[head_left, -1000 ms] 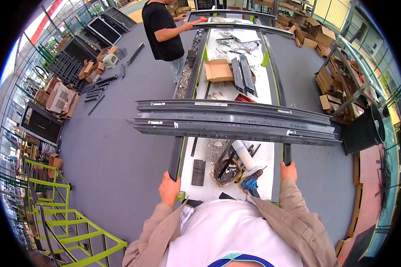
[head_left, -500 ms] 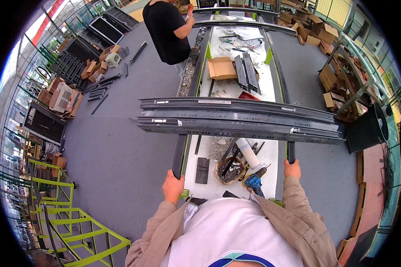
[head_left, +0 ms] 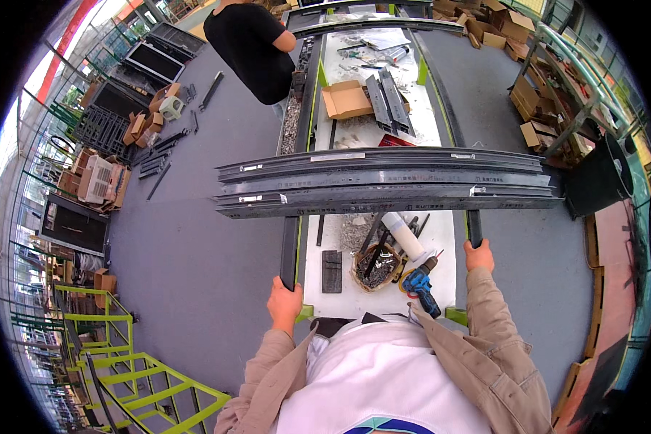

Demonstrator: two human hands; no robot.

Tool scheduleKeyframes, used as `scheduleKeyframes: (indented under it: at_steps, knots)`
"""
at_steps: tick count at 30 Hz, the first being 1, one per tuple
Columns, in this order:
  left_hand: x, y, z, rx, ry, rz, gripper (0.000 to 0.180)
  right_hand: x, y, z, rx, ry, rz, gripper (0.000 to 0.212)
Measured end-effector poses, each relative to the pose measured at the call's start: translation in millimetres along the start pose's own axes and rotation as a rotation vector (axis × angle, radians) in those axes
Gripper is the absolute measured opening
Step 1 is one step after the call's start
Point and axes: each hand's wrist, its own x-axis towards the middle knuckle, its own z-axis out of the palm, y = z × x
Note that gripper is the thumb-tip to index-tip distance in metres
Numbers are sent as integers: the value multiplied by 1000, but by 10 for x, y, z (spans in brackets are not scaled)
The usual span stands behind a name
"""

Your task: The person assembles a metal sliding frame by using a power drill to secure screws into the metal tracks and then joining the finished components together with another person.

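Note:
My left hand (head_left: 285,301) is closed round the near end of the black left side rail (head_left: 290,249). On the other side, my right hand (head_left: 479,256) grips the near end of the right side rail (head_left: 474,227). Several long dark metal profiles (head_left: 383,205) lie crosswise over both rails, beyond my hands. Between the rails is a white tabletop (head_left: 318,307). On it rest a blue cordless drill (head_left: 420,286), an open bag of screws (head_left: 369,278), a white roll (head_left: 403,235) and a flat dark block (head_left: 331,271).
Farther along the table are an open cardboard box (head_left: 346,100) and two dark profiles (head_left: 389,105). A co-worker in black (head_left: 249,50) stands at the far left side. Green frames (head_left: 159,390) stand at lower left; a black bin (head_left: 599,177) and shelving (head_left: 557,108) are right.
My view has shifted and turned slightly. Both hands keep their hold on the rails, and the crosswise profiles still lie over them. The co-worker's raised hand has dropped out of sight.

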Motion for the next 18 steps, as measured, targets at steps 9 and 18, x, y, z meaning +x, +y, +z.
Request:
scheduleKeyframes:
  at_steps: [9,18]
  knots:
    - [38,-48,91,18,12,47,56,-48,88,-12,79,-22,0,63]
    - [35,-87,106,-10,22,99,62,-1054,824,-64,162,16,-60,70]
